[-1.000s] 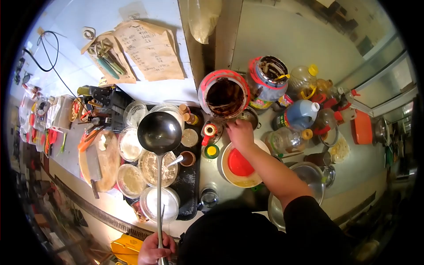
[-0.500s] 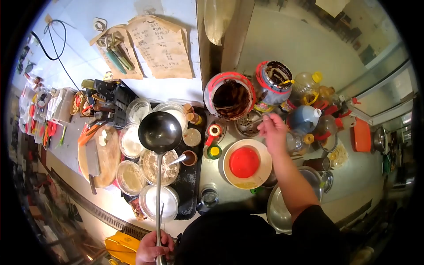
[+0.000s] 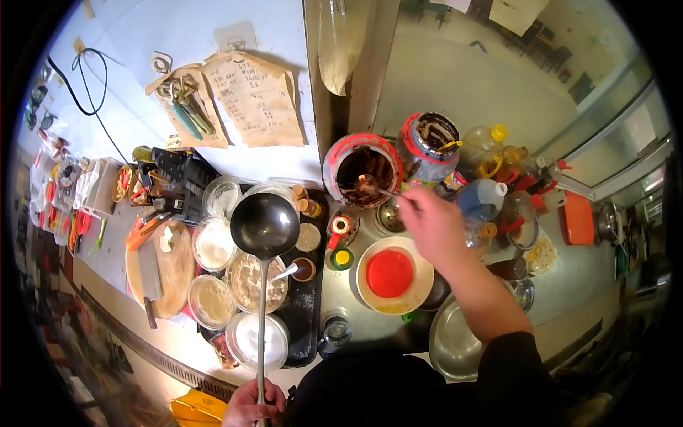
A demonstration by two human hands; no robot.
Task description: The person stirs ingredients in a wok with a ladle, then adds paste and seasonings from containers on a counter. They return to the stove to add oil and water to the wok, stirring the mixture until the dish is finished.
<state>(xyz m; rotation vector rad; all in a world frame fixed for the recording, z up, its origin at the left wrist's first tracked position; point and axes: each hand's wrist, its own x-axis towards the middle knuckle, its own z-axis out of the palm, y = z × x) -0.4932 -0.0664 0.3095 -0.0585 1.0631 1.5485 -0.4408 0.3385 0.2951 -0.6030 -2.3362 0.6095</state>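
My left hand point(image 3: 255, 404) is closed around the long handle of a dark metal ladle point(image 3: 266, 226). The ladle's bowl is held over the tubs of pale powder. My right hand point(image 3: 431, 219) grips a metal spoon point(image 3: 370, 185), whose shiny bowl is in the mouth of a large red-rimmed jar point(image 3: 333, 169) coated inside with dark sauce. Below that hand is a small metal bowl point(image 3: 388, 218), partly covered by it. Nearer me stands a cream bowl point(image 3: 361, 283) with a bright red round inside point(image 3: 389, 273).
A second sauce-smeared jar point(image 3: 427, 158) stands behind my right hand, beside several bottles point(image 3: 484, 201). Powder tubs point(image 3: 213, 302) crowd a black tray point(image 3: 302, 313). At left, a cleaver point(image 3: 149, 270) lies on a round chopping board point(image 3: 181, 267). A wide steel basin point(image 3: 455, 338) sits near my right forearm.
My right hand has moved left from over the small metal bowl, bringing the spoon into the large jar's mouth. The ladle stays in my left hand, its bowl now slightly lower in view.
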